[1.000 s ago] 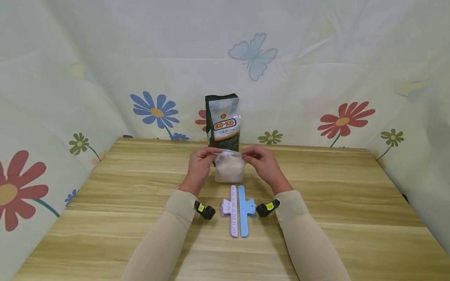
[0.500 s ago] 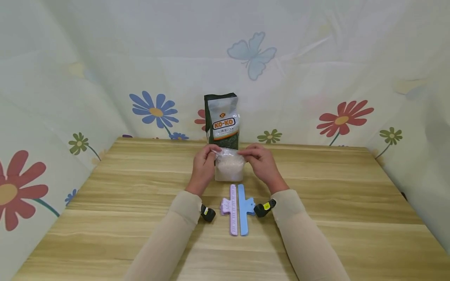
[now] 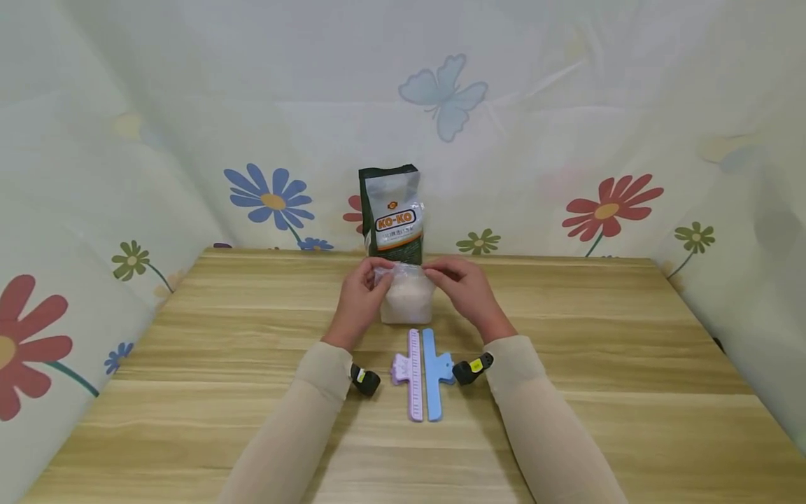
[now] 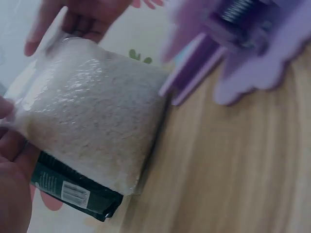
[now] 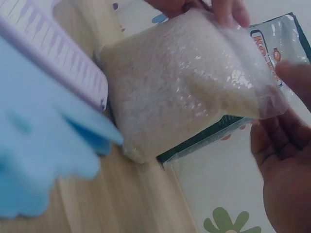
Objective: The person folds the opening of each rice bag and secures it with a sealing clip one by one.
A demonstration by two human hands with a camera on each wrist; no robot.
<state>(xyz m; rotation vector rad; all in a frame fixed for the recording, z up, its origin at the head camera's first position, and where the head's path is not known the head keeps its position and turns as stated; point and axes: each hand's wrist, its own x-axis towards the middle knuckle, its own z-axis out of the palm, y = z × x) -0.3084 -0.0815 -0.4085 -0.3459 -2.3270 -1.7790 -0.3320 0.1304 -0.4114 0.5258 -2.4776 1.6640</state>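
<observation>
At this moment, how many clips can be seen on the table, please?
2. The purple clip lies on the table at left; the blue clip lies beside it at right. Both are in front of the clear bag. No others show.

1. The clear bag (image 3: 406, 302) is thin, see-through plastic film, crinkled at the top and glossy, with sharp highlights across its face.
2. White grains (image 4: 102, 116) inside make its surface look pebbly.
3. The green-and-silver packet (image 3: 392, 196) looks like smooth laminated foil or plastic, with a shiny finish.
4. The purple clip (image 3: 415, 381) is opaque moulded plastic, softly satin, ridged with ruler marks.
5. Its coil spring (image 4: 239, 8) looks like bright metal.
6. The blue clip (image 3: 433, 385) is smooth plastic, nearly matt.
7. The tabletop (image 3: 239, 350) is wood-grained and smooth, with a low sheen; whether solid or laminate cannot be told.
8. The backdrop (image 3: 302, 126) looks like printed cloth, mostly matt, faintly shiny along creases.
9. The sleeves (image 3: 292, 420) are matt fabric.
10. The wrist cameras (image 3: 369, 384) have black plastic casings.
</observation>
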